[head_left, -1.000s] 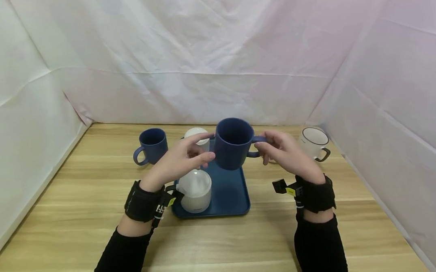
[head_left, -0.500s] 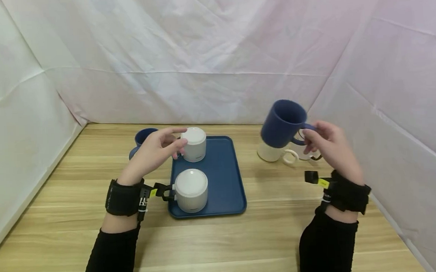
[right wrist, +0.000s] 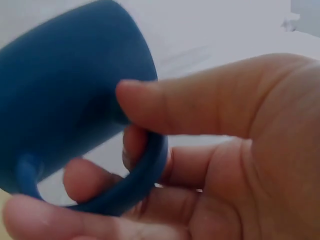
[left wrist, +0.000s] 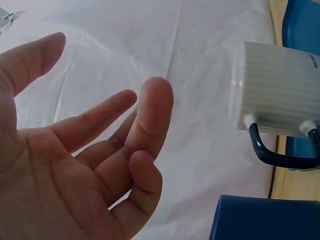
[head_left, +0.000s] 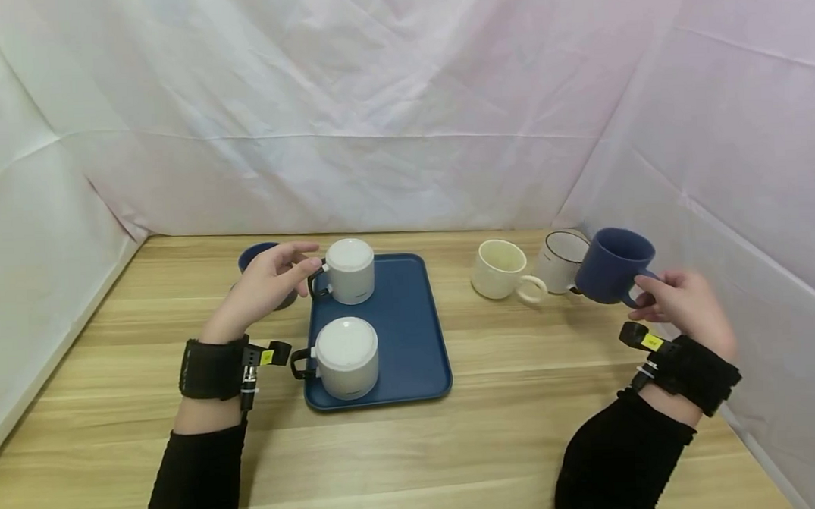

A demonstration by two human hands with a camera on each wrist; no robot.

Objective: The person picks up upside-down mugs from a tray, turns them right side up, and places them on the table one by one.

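- Your right hand (head_left: 683, 303) holds the blue mug (head_left: 613, 266) by its handle, fingers curled round it, up above the table's (head_left: 496, 402) right side, next to the dark-rimmed mug (head_left: 561, 259).
- The blue mug tips left, away from your hand.
- Your left hand (head_left: 265, 280) is loose and holds nothing, just beside the far white mug (head_left: 349, 271) on the tray (head_left: 418, 337).
- Another blue mug (head_left: 253, 254) hides behind it.

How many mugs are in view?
6: two upside-down white mugs on the blue tray, a blue mug behind the left hand, cream and dark-rimmed mugs on the table, another blue mug held by the right hand.
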